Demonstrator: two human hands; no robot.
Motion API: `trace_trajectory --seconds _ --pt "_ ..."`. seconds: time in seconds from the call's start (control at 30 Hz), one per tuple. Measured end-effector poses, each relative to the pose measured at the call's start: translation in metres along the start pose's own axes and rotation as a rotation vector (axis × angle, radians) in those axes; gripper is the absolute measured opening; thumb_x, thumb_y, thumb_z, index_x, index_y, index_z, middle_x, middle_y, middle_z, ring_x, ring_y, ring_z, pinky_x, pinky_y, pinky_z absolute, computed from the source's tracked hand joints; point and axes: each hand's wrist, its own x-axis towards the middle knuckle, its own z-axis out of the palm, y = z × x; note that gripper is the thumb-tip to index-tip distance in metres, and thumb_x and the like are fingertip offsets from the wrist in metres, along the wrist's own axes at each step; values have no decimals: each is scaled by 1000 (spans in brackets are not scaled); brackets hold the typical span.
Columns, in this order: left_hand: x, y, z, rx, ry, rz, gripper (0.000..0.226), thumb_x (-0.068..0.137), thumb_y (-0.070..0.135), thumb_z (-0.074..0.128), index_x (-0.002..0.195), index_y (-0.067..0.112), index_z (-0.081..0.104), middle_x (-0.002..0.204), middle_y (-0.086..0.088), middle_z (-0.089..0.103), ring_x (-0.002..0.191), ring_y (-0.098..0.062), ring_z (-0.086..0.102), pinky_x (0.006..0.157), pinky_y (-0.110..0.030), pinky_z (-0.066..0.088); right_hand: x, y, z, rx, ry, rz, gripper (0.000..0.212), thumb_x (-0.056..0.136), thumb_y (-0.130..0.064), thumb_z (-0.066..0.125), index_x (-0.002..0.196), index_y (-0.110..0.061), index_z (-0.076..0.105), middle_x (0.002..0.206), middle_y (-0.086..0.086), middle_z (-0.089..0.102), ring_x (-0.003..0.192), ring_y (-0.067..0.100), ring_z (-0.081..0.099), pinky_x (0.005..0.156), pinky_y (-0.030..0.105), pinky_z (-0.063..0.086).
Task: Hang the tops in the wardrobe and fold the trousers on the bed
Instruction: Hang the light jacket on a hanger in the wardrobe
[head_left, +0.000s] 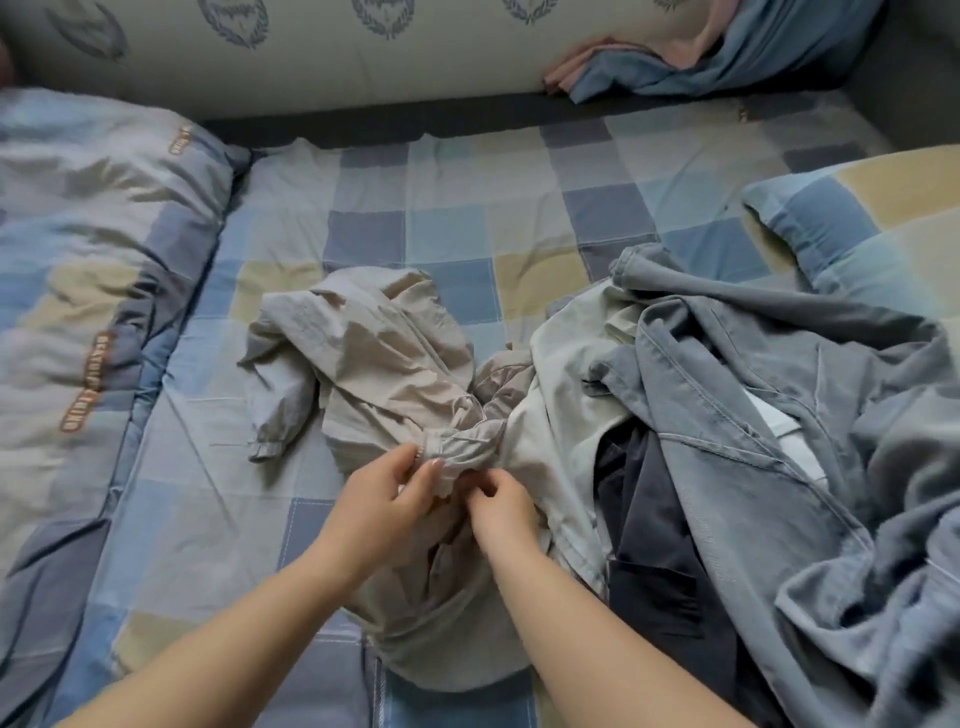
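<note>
Head view shows the beige jacket (374, 364) crumpled mid-bed on the checked sheet (457, 218), thin, light and limp, likely slippery; best taken by collar or shoulders. The left hand (384, 499) pinches a gathered elastic edge, and the right hand (501, 506) has its fingers curled into the same bunch. Touching it toward the bed's right edge lie a pale garment (561, 395), dark trousers (654, 525) and a grey-blue garment (769, 374), which may drag along; a quilt (93, 249) lines the left edge
</note>
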Motion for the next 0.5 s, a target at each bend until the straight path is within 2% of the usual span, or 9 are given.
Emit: trace_trajectory --seconds 0.07,0.13,0.23,0.3,0.33,0.43,0.5 --pt "-14 24 -31 -49 24 15 33 94 27 55 69 8 44 56 8 40 54 -6 38 53 -23 31 -27 -24 -11 148 -13 -71 34 86 -16 59 120 -22 55 106 -7 65 104 14 61 86 24 45" --pt "-27 51 -56 -77 29 26 33 95 25 55 68 10 43 55 11 40 53 -4 37 52 -21 29 -59 -51 -23 236 -77 -186 59 81 -18 64 135 -21 42 123 -3 60 114 12 57 101 29 44" --pt "-50 110 -102 -237 -36 2 30 94 27 57 74 6 52 62 8 49 62 -8 46 57 -22 35 -113 -101 -51 196 -99 -369 74 72 -33 66 139 -26 35 133 1 53 124 17 50 104 39 42" --pt "-64 150 -132 -264 -128 1 25 89 37 64 86 12 63 71 4 64 69 -10 59 63 -22 44 -142 -129 -77 113 -15 -460 74 73 -40 65 139 -27 35 136 2 48 126 20 47 105 41 41" --pt "-69 169 -148 -188 -150 15 23 84 40 69 89 18 65 75 5 68 70 -7 62 64 -19 45 -154 -144 -93 38 51 -515 72 75 -41 65 139 -27 35 138 3 46 128 20 45 107 40 38" --pt "-89 232 -199 199 -134 74 17 80 35 73 76 24 61 66 8 59 59 -3 53 52 -11 38 -196 -193 -149 -256 277 -694 71 81 -45 61 142 -26 29 145 5 37 135 23 32 114 40 25" --pt "-105 273 -232 136 -120 23 21 88 26 64 68 20 64 59 8 57 51 -4 49 45 -11 36 -226 -226 -184 -436 357 -771 73 83 -49 57 143 -28 21 148 4 30 138 22 21 114 46 12"
